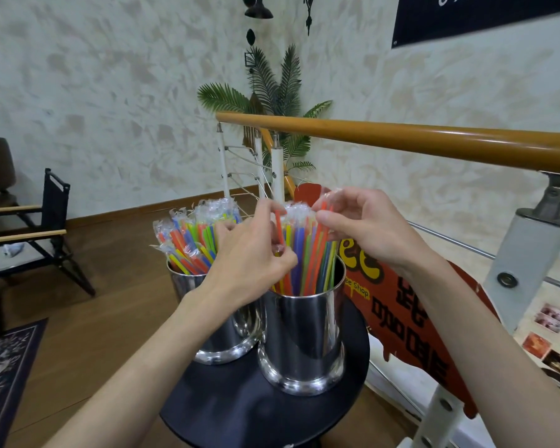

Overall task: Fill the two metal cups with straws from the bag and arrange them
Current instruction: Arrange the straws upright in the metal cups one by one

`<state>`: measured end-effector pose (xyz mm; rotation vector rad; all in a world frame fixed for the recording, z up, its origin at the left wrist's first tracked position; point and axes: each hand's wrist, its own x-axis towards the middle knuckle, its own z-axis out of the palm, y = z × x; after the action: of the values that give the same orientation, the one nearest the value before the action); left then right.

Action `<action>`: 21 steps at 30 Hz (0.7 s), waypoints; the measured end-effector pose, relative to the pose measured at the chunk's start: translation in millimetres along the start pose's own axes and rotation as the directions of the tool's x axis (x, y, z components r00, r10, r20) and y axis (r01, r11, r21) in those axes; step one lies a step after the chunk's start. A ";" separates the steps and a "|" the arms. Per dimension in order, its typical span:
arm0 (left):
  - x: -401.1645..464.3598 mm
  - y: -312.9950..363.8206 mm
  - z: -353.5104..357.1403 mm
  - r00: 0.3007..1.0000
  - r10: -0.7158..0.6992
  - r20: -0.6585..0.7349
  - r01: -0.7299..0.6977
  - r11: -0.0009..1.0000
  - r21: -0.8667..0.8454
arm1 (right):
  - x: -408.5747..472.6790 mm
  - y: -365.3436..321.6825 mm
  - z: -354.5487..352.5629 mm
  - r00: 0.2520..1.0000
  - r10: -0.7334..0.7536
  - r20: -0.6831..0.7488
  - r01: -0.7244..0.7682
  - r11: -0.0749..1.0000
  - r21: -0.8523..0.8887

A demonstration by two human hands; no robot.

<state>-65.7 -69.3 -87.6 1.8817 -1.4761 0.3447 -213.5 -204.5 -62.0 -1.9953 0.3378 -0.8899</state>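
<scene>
The far-left cup (220, 331) is packed. At the near-right cup (304, 337), the left hand (253, 263) pinches an orange straw (279, 227); the right hand (362, 227) pinches wrapped tips. Tugging sideways could tip that cup off the small round table (240, 412).

You have one view only, a wide-angle camera on your head, looking forward and down. It sits close over the two metal cups (272, 321) on the round surface (240, 412), your forearms reaching in from the bottom edge. The wall and handrail (401, 137) bend across the upper frame.
</scene>
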 end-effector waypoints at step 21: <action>1.8 -2.5 11.3 0.986 0.083 0.147 -0.111 0.973 0.200 | 2.7 -9.9 21.0 0.967 -0.181 -0.179 0.186 0.982 0.013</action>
<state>-65.2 -77.9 -95.4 2.0356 -1.6845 0.4373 -197.9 -187.3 -59.7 -1.9469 0.2395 -1.1878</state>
